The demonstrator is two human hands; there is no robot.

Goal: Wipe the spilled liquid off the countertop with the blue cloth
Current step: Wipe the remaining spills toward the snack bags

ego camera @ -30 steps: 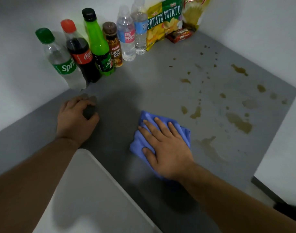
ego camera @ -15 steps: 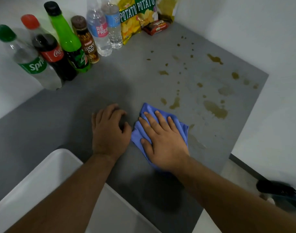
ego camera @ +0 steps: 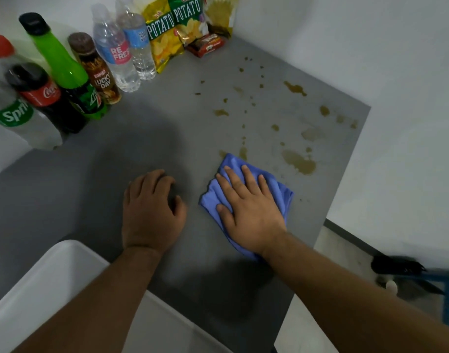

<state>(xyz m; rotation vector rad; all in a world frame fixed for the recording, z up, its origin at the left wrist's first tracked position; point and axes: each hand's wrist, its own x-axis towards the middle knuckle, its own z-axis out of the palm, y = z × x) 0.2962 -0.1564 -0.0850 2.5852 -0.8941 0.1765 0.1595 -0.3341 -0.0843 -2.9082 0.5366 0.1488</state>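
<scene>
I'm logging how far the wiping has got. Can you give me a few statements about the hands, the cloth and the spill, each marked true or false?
1. The right hand lies flat on the cloth. True.
2. The left hand holds a bottle. False: it rests on the bare countertop and holds nothing.
3. Brown spots are on the countertop beyond the cloth. True.
4. The cloth covers the largest puddle. False: the puddle lies uncovered, beyond the cloth to the right.
5. The bottles lie on their sides. False: they stand upright along the wall.
</scene>
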